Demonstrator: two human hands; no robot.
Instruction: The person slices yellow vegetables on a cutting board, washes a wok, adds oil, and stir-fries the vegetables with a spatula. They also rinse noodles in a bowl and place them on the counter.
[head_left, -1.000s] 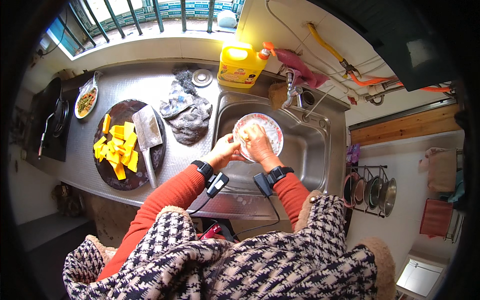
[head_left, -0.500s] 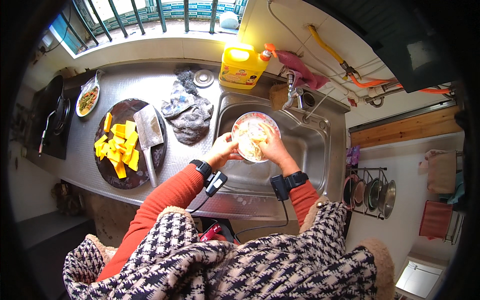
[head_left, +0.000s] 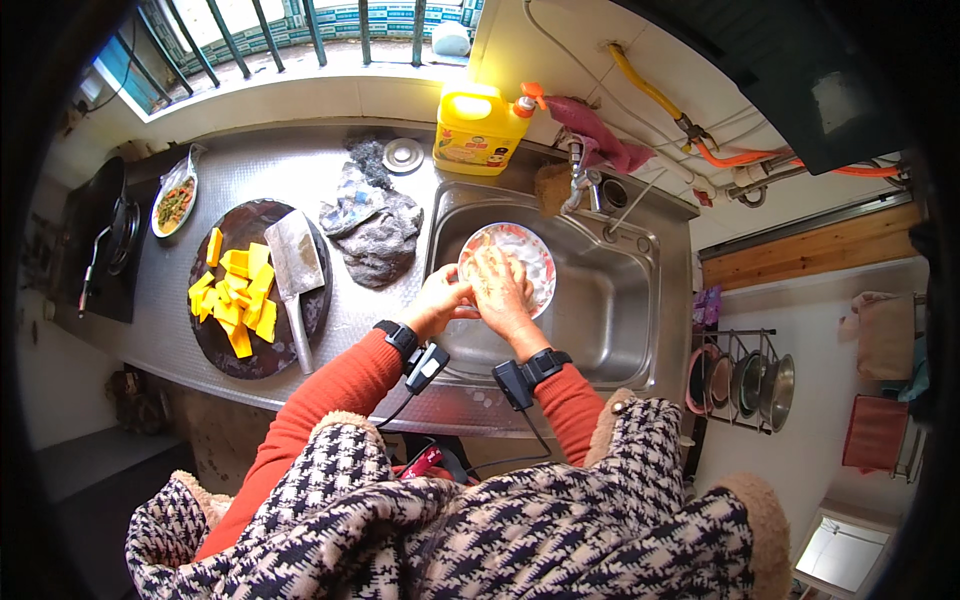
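Observation:
Over the sink, my left hand grips the near left rim of a white bowl with a red-patterned edge. Inside the bowl is whitish, wet-looking liquid. My right hand reaches into it, fingers bent over pale food pieces against the bowl's left side. What exactly the pieces are cannot be told, as the hand covers most of them. Both wrists wear black straps with small devices. Left of the sink, a cleaver lies on a round dark chopping board beside cut orange-yellow chunks.
Grey crumpled cloths and a round metal lid lie between board and sink. Behind the sink stand a yellow jug and the faucet. A dish of food sits far left, near a wok. A bowl rack is at right.
My right hand has swung left across the bowl, from its right side to the left part, covering the pale pieces. The bowl has shifted slightly left; my left hand keeps its rim.

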